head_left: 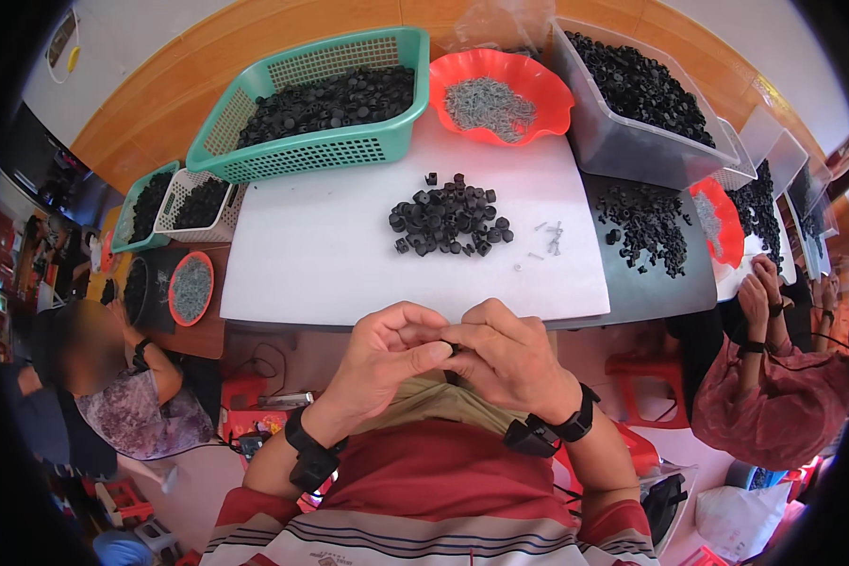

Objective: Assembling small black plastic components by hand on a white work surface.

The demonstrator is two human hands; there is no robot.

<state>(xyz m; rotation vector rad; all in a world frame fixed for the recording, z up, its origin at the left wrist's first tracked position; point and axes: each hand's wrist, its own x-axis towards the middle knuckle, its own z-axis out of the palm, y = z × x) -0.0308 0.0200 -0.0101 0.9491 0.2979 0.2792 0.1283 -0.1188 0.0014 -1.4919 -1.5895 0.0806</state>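
My left hand (391,354) and my right hand (519,363) meet just in front of the table's near edge, above my lap. Their fingers are closed together around a small black plastic part (456,349), mostly hidden by the fingertips. Beyond them, a loose pile of small black plastic caps (448,217) lies on a white foam sheet (302,255). Several small silver screws (554,238) are scattered to the right of that pile.
At the back stand a green basket (321,151) of black parts, a red scalloped bowl (439,85) of screws and a clear bin (613,141) of black parts. More black pieces (646,226) lie on a dark mat at right. Other people sit at left and right.
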